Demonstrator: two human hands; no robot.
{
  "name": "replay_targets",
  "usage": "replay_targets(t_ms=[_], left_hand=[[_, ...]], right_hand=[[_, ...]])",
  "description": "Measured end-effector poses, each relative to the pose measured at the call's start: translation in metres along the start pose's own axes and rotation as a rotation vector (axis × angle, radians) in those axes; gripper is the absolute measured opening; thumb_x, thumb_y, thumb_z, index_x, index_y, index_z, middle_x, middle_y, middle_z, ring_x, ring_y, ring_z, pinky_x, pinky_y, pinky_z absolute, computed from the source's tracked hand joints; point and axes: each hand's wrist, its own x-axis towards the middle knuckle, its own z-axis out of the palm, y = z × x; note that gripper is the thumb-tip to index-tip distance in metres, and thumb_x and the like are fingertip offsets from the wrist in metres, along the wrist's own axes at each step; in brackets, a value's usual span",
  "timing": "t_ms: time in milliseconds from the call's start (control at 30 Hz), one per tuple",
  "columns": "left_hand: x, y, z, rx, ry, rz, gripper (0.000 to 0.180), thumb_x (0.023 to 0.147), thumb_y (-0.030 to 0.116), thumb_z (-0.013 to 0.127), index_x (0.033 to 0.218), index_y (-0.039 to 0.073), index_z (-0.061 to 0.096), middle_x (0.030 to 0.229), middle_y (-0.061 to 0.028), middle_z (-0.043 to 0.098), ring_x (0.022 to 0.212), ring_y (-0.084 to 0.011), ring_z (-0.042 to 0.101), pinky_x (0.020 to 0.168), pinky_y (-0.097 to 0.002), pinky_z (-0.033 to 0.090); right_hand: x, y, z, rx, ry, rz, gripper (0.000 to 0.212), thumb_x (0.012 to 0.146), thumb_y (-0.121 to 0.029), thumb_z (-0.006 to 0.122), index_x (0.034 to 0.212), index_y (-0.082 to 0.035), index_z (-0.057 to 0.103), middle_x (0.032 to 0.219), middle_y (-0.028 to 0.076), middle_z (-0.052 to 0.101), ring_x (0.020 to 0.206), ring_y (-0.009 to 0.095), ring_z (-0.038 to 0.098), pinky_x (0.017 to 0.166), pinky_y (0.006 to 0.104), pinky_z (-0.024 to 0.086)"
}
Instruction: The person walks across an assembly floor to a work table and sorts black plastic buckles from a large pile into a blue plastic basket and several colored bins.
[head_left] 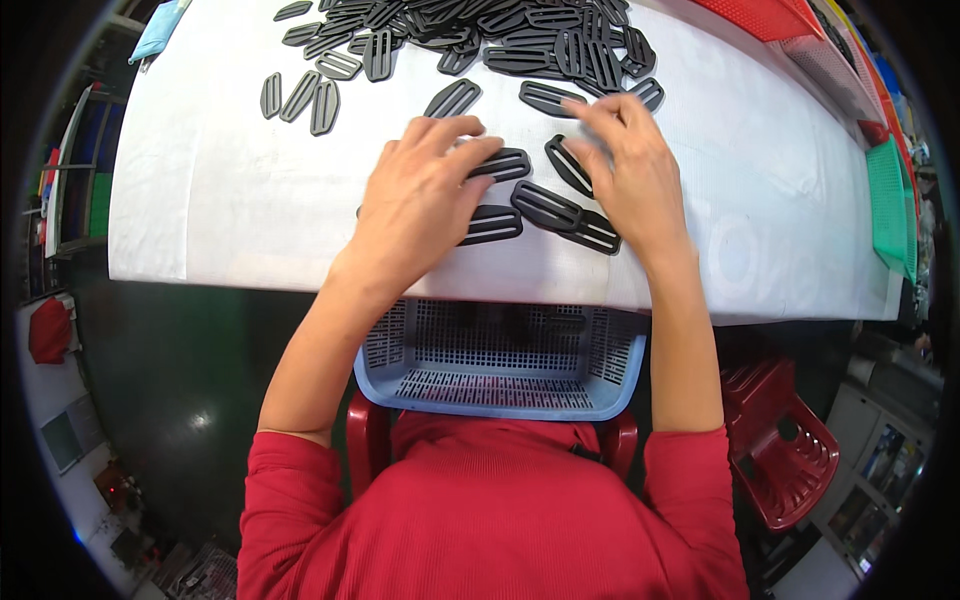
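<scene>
Black plastic strap sliders, flat pieces with long slots, lie on the white-covered table [270, 190]. My left hand [415, 190] has its thumb and forefinger at the two long edges of one slider [512, 163], gripping its left end. Below it another slider [495, 225] lies partly under that hand. My right hand [630, 165] is somewhat blurred, its thumb and fingers apart. Its thumb hovers by a tilted slider [566, 165], its fingertips by a farther slider [543, 97]. Between the hands, one slider [545, 205] overlaps another [600, 235].
A heap of sliders [440, 20] covers the table's far middle. Below the front edge, a blue plastic basket [490, 405] sits before me with a dark piece inside. A green basket [890, 210] and red bins [770, 15] stand right; a red chair [790, 450] is lower right.
</scene>
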Motion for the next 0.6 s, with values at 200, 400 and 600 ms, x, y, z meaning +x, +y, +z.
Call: replay_targets(t_ms=[200,400,600], left_hand=[[-0.023,-0.02,-0.027,-0.065,0.173,-0.124,0.031,0.082,0.003,0.066,0.112,0.005,0.066,0.114,-0.0118,0.063,0.107,-0.0278,0.059,0.091,-0.0353,0.046],[-0.051,-0.049,-0.022,-0.13,0.23,-0.324,0.026,0.087,0.002,0.06,0.113,0.004,0.066,0.114,-0.0111,0.064,0.109,-0.0222,0.058,0.092,-0.0325,0.045],[-0.043,-0.054,-0.01,-0.218,0.297,-0.266,0.028,0.087,0.004,0.06,0.115,0.005,0.065,0.117,-0.0146,0.062,0.112,-0.0281,0.057,0.095,-0.035,0.045]], right_hand=[[-0.001,0.004,-0.006,-0.028,-0.036,-0.07,0.022,0.079,-0.015,0.071,0.1,-0.009,0.071,0.096,0.008,0.056,0.091,0.025,0.058,0.08,0.0374,0.048],[-0.036,-0.011,-0.003,0.162,-0.096,-0.016,0.02,0.068,-0.019,0.079,0.084,-0.01,0.071,0.084,0.003,0.055,0.084,0.023,0.055,0.073,0.0353,0.045],[-0.032,0.01,-0.008,0.05,0.255,0.037,0.025,0.068,-0.019,0.079,0.091,-0.01,0.071,0.09,0.004,0.058,0.088,0.024,0.056,0.078,0.0338,0.045]])
